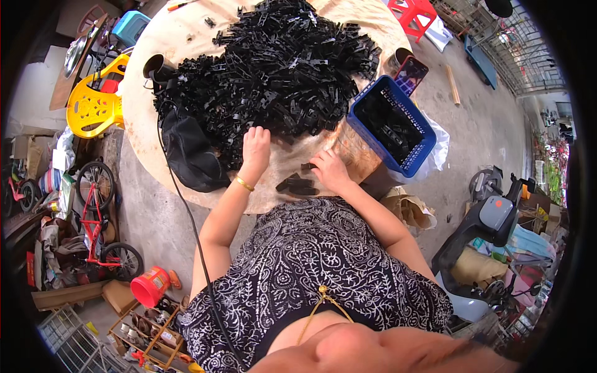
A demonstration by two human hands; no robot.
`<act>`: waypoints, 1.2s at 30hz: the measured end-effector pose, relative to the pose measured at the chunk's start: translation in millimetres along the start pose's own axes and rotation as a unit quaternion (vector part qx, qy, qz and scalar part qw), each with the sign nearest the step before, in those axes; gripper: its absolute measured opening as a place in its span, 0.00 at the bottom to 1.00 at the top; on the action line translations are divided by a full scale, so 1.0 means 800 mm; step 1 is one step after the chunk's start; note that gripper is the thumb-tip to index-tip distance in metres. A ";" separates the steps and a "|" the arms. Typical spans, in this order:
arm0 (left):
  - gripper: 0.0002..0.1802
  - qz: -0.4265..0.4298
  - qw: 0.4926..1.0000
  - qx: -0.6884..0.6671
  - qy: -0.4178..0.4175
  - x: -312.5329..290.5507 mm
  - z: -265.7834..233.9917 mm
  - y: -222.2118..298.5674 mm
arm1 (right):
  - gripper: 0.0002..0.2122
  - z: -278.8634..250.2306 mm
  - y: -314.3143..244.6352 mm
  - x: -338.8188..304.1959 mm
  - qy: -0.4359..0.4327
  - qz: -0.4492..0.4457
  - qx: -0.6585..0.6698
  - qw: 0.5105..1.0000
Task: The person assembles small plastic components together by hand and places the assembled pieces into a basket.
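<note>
A large heap of small black plastic clip-like pieces (280, 68) covers much of the round, cloth-covered table (149, 146). At the heap's near edge my left hand (255, 149) has its fingers curled together, and whatever is in them is hidden. My right hand (331, 171) pinches one small black plastic piece (308, 166) above the cloth, nearer the table's front edge. Just below it lies a small group of similar black pieces (296, 185), side by side. To the right a blue plastic basket (413, 163) stands tilted, with more black pieces inside.
A black bag (189, 155) lies left of the heap, with a black cable (180, 196) running past my left arm. A phone (411, 74) leans behind the basket. Around the table are a yellow chair (93, 102), a red stool (415, 13), a red bicycle (93, 230) and a scooter (485, 224).
</note>
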State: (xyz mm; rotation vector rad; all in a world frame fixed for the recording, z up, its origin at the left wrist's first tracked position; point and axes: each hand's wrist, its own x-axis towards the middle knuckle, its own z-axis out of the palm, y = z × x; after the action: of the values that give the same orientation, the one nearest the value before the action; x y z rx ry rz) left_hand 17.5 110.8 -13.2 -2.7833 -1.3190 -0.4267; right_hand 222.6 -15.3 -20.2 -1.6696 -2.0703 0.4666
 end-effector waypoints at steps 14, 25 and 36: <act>0.11 -0.290 0.837 -0.464 0.003 -0.037 0.009 0.041 | 0.10 -0.005 0.001 0.004 0.046 0.041 0.069 0.996; 0.20 -0.069 0.962 -0.259 -0.050 -0.075 -0.021 0.060 | 0.10 0.004 -0.006 -0.004 -0.014 -0.022 0.045 0.999; 0.20 0.238 0.932 -0.226 -0.155 -0.039 -0.031 0.022 | 0.11 0.004 -0.005 0.004 0.015 -0.014 0.006 1.000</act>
State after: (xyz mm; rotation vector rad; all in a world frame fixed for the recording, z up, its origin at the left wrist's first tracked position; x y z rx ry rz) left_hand 6.1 72.4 3.6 -3.5287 -0.5644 -0.2967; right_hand 217.5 -13.0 -20.5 -1.6298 -2.0625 0.4404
